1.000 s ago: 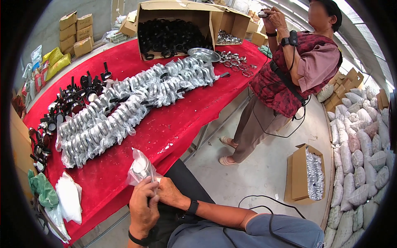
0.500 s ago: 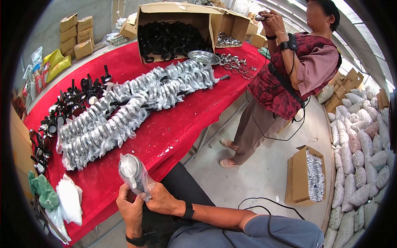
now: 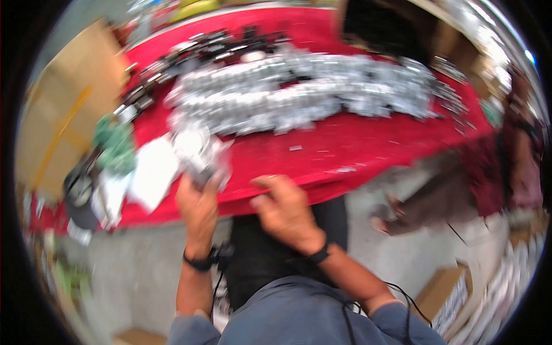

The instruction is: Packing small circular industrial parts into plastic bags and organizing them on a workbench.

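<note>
My left hand (image 3: 197,201) is closed on the dark lower end of a bagged round metal piece (image 3: 192,142). Clear plastic stands loosely around it, over the red-covered table's near edge. Blur hides the piece's exact kind. To its right, my right hand (image 3: 284,210) is apart from the bag, fingers spread and holding nothing visible. Beyond both hands, long rows of similar bagged pieces (image 3: 270,98) lie across the red cloth (image 3: 322,146). White plastic bags (image 3: 152,175) lie left of my left hand.
Loose black-handled pieces (image 3: 213,49) lie behind the rows. A green plastic bag (image 3: 115,144) and a tall carton (image 3: 69,115) are at left. An open box of black parts (image 3: 385,29) stands at the back. Another person (image 3: 489,167) stands at right, near a floor carton (image 3: 440,296).
My view has swung left, blurring the scene. My right hand has let go of the bagged piece and moved right, while my left hand still holds it.
</note>
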`<state>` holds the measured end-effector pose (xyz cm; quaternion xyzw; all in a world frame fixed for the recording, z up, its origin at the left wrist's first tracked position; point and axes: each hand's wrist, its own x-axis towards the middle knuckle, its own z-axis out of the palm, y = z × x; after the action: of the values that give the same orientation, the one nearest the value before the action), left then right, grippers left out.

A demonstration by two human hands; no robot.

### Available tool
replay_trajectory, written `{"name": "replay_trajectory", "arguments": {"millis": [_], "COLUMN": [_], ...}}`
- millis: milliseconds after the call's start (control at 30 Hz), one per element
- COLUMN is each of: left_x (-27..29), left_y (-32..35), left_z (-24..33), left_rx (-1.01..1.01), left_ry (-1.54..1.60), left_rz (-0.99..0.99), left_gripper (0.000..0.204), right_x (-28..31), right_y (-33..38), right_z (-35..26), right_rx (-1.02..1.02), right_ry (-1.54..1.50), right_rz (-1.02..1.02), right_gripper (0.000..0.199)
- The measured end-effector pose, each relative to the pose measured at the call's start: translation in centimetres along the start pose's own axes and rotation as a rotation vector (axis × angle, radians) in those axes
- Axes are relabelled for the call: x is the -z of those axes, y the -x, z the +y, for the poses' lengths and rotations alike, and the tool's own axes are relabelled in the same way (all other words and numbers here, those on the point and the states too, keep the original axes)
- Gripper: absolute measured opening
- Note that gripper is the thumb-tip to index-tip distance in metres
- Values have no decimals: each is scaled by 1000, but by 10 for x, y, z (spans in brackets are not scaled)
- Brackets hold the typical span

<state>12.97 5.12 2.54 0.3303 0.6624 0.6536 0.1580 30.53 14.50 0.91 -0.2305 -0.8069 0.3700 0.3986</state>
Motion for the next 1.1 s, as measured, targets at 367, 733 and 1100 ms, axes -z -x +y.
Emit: {"name": "replay_trajectory", "arguments": {"millis": [367, 733, 1100], "left_x": [157, 134, 124], "left_y": [-187, -266, -256], "left_z": [-23, -120, -79], "left_rx": [-610, -542, -53], "left_ry": [-1006, -1283, -1052], "left_rz": [-8, -528, -754], "left_gripper": [21, 20, 36], "right_x": [-21, -27, -25], "right_y": [-53, -49, -49], "right_z": [86, 83, 82], "right_rx": [-1, -1, -15], "right_ry": [202, 265, 259], "right_rz": [8, 59, 57], "right_gripper": [11, 10, 8]}}
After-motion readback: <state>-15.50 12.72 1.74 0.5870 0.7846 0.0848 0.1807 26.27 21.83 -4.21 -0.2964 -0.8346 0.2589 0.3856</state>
